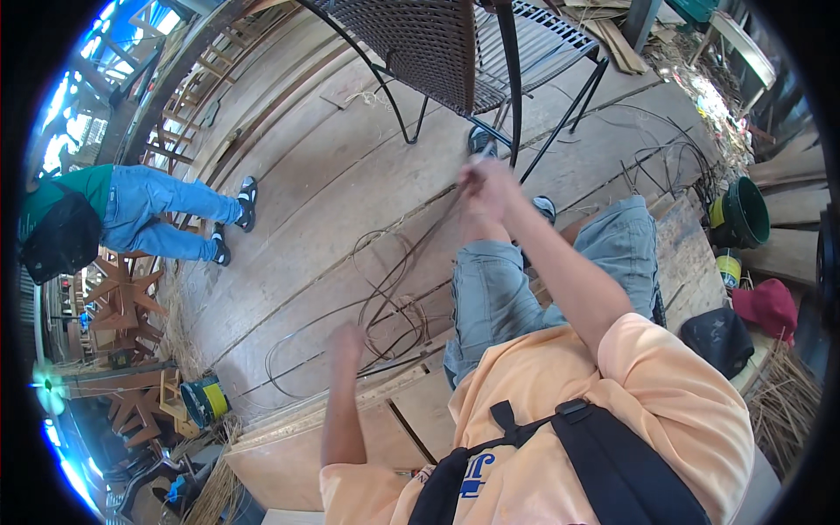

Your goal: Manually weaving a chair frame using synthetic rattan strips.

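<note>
My right hand [486,187] is closed above my knee, in front of a woven chair [411,48]. From it, long thin brown strands [418,247] run down to the left. A small pale tip shows at the top of the fist, too blurred to name. My left hand [346,343] is raised over the loose coils [385,346] on the floor. Motion smears its fingers, so what it holds, if anything, does not show. The chair has a brown woven back, a slatted seat and dark thin metal legs.
A person in a green top and jeans [166,206] stands at the left. Dark green buckets [745,213] stand at the right, by a black cap [717,339] and a red cap [767,308]. Loose dark strands [656,157] lie beyond my knees. Wooden frames [127,293] crowd the far left.
</note>
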A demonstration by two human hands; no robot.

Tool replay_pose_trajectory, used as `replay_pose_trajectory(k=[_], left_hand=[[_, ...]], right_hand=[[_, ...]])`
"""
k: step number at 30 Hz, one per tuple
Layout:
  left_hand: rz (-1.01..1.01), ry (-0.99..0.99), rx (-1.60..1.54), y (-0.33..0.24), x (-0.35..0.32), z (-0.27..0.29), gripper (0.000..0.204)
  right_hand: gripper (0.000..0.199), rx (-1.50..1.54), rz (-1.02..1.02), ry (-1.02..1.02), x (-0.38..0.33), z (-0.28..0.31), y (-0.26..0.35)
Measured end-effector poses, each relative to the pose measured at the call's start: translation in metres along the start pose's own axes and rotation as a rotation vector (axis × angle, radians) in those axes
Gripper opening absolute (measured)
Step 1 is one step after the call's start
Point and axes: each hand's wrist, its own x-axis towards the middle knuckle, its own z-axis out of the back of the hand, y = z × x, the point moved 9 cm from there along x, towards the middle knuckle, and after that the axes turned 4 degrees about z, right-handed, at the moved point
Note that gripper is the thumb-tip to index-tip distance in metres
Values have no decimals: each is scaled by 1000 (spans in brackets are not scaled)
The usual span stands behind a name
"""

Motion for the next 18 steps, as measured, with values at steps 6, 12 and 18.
replay_pose_trajectory(k=[6, 12, 18], left_hand=[[-30, -136, -554, -32, 23, 41, 48], [-431, 278, -1035, -232, -5, 112, 44], [-151, 29, 55, -4, -19, 4, 43]], right_hand=[[16, -1045, 246, 726, -96, -64, -100], [25, -907, 320, 1377, -211, -96, -182], [10, -578, 358, 329, -27, -38, 37]])
